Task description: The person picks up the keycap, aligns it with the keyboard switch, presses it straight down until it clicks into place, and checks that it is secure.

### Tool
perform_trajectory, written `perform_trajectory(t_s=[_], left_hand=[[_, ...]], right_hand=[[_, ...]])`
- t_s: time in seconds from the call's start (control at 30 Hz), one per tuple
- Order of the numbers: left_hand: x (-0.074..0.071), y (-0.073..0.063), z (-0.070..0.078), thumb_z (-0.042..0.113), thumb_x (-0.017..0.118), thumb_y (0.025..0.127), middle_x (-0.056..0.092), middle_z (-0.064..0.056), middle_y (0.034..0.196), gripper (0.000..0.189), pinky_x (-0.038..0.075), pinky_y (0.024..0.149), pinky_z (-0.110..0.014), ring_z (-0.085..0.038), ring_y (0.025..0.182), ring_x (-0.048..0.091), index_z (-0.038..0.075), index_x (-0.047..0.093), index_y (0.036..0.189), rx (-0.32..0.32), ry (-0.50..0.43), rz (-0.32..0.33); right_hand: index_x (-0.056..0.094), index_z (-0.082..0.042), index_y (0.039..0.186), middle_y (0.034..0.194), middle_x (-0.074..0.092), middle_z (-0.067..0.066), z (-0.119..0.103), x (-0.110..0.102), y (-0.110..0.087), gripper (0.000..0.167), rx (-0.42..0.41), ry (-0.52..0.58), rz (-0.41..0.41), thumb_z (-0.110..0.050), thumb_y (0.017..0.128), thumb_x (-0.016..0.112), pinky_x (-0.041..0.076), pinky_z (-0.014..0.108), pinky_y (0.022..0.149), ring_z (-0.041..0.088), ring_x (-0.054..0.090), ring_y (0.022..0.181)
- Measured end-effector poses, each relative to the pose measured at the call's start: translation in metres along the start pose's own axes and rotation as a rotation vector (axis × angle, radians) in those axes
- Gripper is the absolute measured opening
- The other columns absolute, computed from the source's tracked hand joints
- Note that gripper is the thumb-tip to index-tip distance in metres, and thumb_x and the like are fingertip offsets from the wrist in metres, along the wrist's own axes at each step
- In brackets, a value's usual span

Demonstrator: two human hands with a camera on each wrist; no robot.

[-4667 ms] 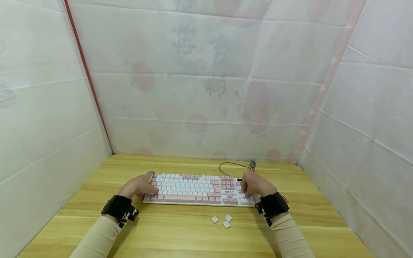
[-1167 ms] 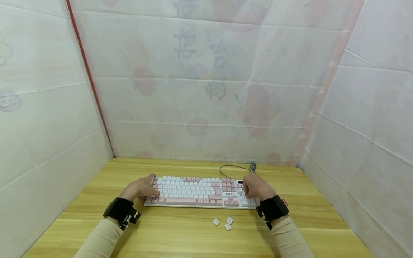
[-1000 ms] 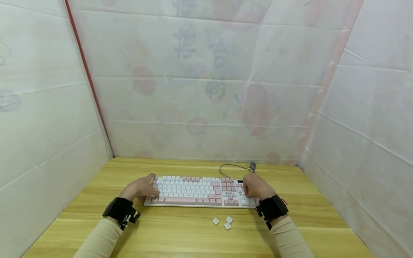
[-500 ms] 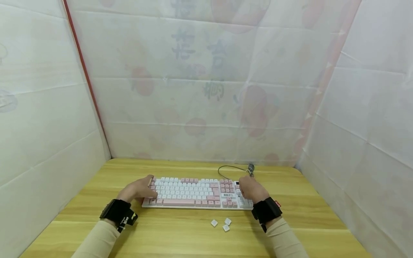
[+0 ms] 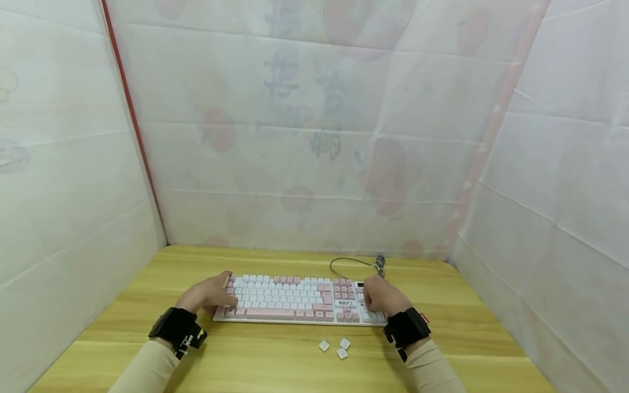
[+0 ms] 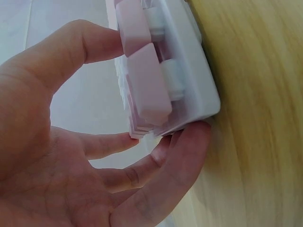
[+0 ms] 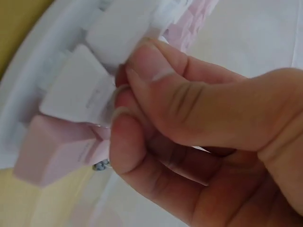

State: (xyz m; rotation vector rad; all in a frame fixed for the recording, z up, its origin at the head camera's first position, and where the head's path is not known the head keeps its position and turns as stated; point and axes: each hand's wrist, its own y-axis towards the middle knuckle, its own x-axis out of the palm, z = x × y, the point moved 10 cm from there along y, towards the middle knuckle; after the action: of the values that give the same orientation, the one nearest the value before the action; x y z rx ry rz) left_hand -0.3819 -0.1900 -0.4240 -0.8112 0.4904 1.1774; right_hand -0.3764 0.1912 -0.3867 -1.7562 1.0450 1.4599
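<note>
A white and pink keyboard (image 5: 277, 299) lies on the wooden table. My left hand (image 5: 208, 293) grips its left end, with the thumb on the pink edge keys (image 6: 149, 87) and the other fingers against the side of the case in the left wrist view. At the number pad on the right end, my right hand (image 5: 385, 296) is curled, thumb and fingertips pinching at a keycap mostly hidden behind them. White keys (image 7: 78, 87) and a pink key (image 7: 52, 149) stand beside those fingertips. Three loose white keycaps (image 5: 324, 346) lie in front of the keyboard.
A dark cable (image 5: 380, 266) is bundled behind the keyboard's right end. Pale printed fabric walls (image 5: 314, 164) enclose the table (image 5: 275, 365) at the back and both sides. Each wrist wears a black strap with a camera (image 5: 177, 330).
My right hand has shifted slightly left over the number pad within the last second. The left hand keeps its grip, the loose keycaps stay put, and the head view tilts a little.
</note>
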Motion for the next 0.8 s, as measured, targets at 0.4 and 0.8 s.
perform_trajectory(t_s=[0.4, 0.8], left_hand=[[-0.001, 0.001, 0.0, 0.017, 0.074, 0.08, 0.054, -0.028, 0.127, 0.104, 0.056, 0.066, -0.036, -0.025, 0.081, 0.059, -0.005, 0.013, 0.162, 0.009, -0.024, -0.015], [-0.001, 0.0, -0.001, 0.018, 0.074, 0.081, 0.05, -0.032, 0.134, 0.104, 0.056, 0.066, -0.036, -0.026, 0.083, 0.06, -0.003, 0.012, 0.162, -0.004, -0.035, -0.027]], right_hand=[[0.067, -0.006, 0.063, 0.058, 0.045, -0.005, 0.001, -0.012, -0.004, 0.028, 0.003, 0.042, -0.031, 0.015, 0.082, 0.068, 0.026, 0.029, 0.06, 0.012, 0.027, 0.062], [0.075, -0.008, 0.084, 0.078, 0.065, -0.003, -0.024, -0.03, -0.007, 0.008, -0.058, 0.077, -0.073, -0.001, 0.087, 0.077, 0.05, 0.029, 0.069, 0.011, 0.056, 0.072]])
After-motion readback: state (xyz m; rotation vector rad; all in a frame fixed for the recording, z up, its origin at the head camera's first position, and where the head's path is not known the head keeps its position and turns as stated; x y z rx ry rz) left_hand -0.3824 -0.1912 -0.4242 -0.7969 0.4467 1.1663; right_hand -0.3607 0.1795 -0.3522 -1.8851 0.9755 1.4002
